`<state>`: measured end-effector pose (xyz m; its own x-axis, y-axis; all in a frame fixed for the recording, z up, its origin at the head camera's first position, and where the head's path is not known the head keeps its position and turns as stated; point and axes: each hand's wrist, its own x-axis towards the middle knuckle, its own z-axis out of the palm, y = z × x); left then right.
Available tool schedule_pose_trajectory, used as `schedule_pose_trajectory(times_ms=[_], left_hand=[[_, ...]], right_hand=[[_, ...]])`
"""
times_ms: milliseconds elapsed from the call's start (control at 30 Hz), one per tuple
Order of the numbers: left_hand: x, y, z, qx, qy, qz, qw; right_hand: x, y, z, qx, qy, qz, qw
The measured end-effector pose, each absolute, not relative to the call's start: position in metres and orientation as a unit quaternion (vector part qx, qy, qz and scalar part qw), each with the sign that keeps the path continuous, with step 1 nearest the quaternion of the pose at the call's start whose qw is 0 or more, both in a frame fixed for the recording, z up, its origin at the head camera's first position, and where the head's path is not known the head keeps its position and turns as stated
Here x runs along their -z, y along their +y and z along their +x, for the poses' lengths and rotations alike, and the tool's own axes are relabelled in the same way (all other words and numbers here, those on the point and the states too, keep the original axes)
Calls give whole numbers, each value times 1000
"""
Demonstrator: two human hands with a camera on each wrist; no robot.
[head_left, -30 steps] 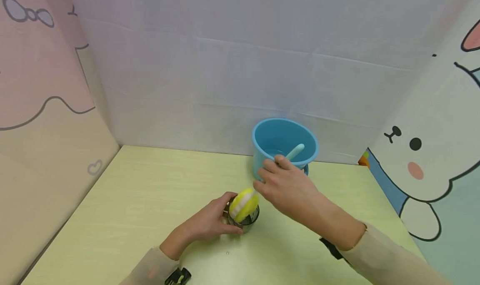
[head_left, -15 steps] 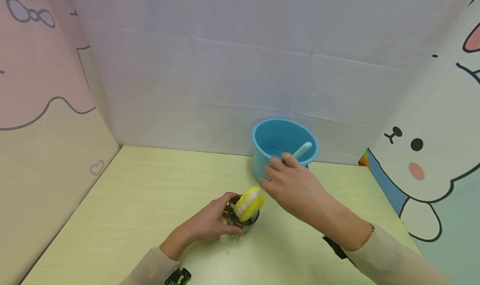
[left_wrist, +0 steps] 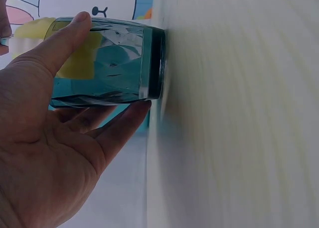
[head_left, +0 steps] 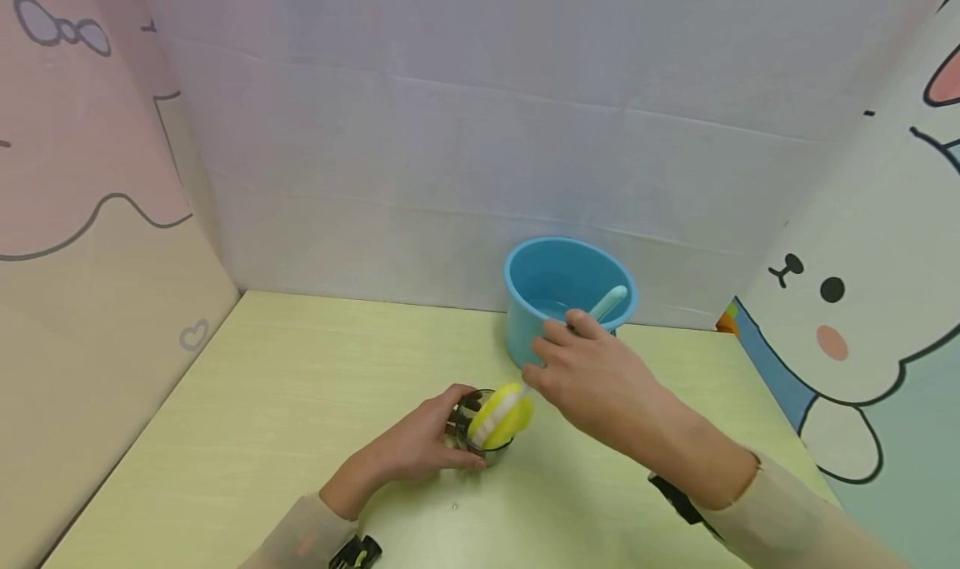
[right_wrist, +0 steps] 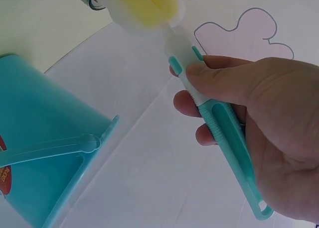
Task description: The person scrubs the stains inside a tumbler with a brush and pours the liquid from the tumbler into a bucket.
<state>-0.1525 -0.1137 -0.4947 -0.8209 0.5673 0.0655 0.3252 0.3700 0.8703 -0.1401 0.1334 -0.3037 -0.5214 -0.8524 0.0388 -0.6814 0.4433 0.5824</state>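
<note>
My left hand (head_left: 420, 440) holds a dark, clear drinking glass (left_wrist: 117, 63) upright on the table, thumb on one side and fingers on the other. In the left wrist view the glass base sits right at the tabletop. With my right hand (head_left: 600, 386) I grip the turquoise-and-white handle (right_wrist: 224, 133) of a sponge bottle brush. Its yellow-and-white sponge head (head_left: 501, 417) sits partly inside the glass mouth, tilted toward the right. Through the glass wall, part of the yellow sponge shows. The handle's end points up and back, overlapping the bucket in the head view.
Behind my right hand stands a blue bucket (head_left: 517, 336) with a handle, close to the white back wall (head_left: 420, 152). Cartoon-printed sheets flank the pale wooden table (head_left: 300, 369) on both sides. A tiny drop or speck (head_left: 455, 506) lies in front of the glass.
My right hand has shifted slightly to the right with the brush, and the sponge head has moved toward the right side of the glass mouth. The left hand and glass stay put.
</note>
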Motion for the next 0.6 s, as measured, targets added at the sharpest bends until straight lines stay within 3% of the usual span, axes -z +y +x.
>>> schedule_pose_trajectory(times_ms=[600], left_hand=[[494,-112,-153,-496,814,276,125]], right_hand=[[309,127,-142,260,-821,472,189]])
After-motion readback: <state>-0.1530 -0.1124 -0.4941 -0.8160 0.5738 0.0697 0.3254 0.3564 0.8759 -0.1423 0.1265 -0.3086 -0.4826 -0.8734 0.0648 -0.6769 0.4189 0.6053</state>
